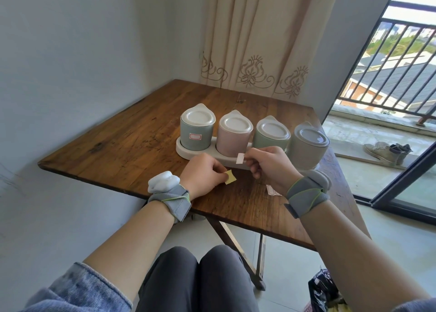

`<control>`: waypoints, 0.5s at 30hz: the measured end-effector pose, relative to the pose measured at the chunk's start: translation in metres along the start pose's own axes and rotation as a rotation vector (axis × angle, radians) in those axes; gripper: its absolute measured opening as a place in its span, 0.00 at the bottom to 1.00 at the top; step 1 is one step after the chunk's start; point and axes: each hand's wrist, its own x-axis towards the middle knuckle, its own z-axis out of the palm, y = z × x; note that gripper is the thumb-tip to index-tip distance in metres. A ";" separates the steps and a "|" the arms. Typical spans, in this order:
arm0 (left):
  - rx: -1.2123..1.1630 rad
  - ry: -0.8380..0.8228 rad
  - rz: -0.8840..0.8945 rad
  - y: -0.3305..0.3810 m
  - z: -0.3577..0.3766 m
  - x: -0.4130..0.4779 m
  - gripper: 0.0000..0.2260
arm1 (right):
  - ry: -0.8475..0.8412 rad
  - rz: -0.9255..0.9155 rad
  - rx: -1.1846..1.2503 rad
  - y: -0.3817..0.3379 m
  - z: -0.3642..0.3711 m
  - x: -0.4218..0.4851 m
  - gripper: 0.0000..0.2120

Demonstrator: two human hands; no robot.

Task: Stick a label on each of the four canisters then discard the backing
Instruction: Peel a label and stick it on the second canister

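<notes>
left grip [203, 173] pinched yellow backing [230, 177] before tray [186, 153] | right grip [267, 164] pinched white label [240, 158] | curtain [259, 40] behind tray, spare label [270, 190] nearer

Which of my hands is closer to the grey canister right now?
Right. The right hand is just in front and left of the grey canister; the left hand is farther left, in front of the blue-green canister.

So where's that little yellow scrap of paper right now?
In the head view, the yellow backing is pinched in the left hand over the wooden table, in front of the pink canister, just left of the right hand holding a white label.
</notes>
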 end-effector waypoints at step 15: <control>0.048 0.391 0.363 0.016 0.016 -0.007 0.08 | -0.034 0.167 0.150 -0.002 -0.008 -0.003 0.04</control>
